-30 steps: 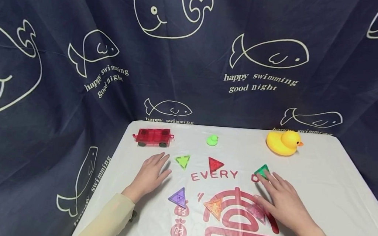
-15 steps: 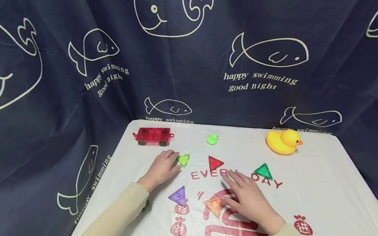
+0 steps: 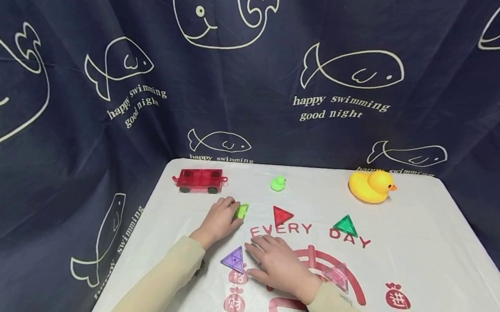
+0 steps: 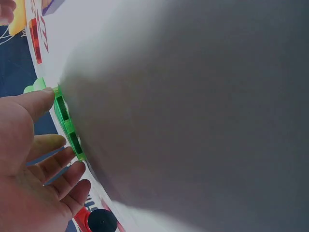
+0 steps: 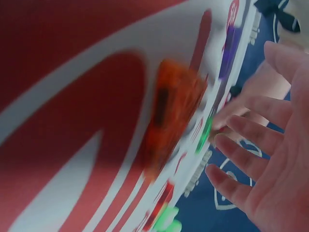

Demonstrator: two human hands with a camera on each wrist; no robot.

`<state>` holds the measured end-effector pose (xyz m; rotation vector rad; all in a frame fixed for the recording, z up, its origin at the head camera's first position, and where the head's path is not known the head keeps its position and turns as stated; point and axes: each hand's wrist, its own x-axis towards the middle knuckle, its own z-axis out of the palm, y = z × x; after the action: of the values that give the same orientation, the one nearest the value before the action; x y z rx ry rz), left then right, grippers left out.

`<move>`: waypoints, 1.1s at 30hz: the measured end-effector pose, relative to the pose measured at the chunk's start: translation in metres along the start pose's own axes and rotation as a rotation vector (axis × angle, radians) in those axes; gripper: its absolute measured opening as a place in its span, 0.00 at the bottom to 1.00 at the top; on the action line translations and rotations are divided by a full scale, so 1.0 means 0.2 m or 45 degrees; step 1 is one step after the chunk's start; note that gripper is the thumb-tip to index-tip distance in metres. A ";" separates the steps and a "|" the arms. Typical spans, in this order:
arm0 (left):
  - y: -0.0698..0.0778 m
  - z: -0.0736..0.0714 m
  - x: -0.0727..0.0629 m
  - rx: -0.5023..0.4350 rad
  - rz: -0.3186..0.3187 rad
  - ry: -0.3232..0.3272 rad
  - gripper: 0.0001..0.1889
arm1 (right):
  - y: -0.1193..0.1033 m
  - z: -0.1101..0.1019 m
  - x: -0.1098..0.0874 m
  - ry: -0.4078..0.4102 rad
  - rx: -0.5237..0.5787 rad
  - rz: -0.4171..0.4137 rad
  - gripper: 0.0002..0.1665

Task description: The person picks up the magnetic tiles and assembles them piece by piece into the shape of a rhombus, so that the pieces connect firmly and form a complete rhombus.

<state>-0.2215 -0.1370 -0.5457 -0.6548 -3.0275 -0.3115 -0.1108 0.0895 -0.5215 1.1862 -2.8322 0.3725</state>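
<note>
My left hand (image 3: 220, 220) is at the light-green triangular magnetic tile (image 3: 242, 211), partly covering it. In the left wrist view, the thumb touches one end of this green tile (image 4: 68, 124) and the fingertips reach the other, pinching it. My right hand (image 3: 280, 266) hovers over the table with its fingers apart and nothing held. Its fingertips point toward the purple triangular tile (image 3: 234, 260). An orange triangular tile (image 5: 174, 108) shows blurred in the right wrist view; the right hand hides it in the head view.
A red tile (image 3: 282, 216), a green tile (image 3: 347, 226) and a pink tile (image 3: 337, 275) lie on the white printed tablecloth (image 3: 429, 229). Along the back stand a red wheeled toy car base (image 3: 200, 179), a small green duck (image 3: 278, 183) and a yellow duck (image 3: 370, 186).
The left hand has moved right and taken hold of the light-green tile. The right hand has swept left from the green and pink tiles, uncovering them, toward the purple tile.
</note>
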 end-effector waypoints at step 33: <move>-0.01 -0.03 0.00 -0.071 -0.066 0.028 0.28 | -0.14 0.14 0.18 0.050 -0.261 -0.059 0.23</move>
<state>-0.2219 -0.1396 -0.5401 -0.5729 -3.0288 -0.4039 -0.1155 0.0385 -0.5376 1.1858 -2.7245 0.0992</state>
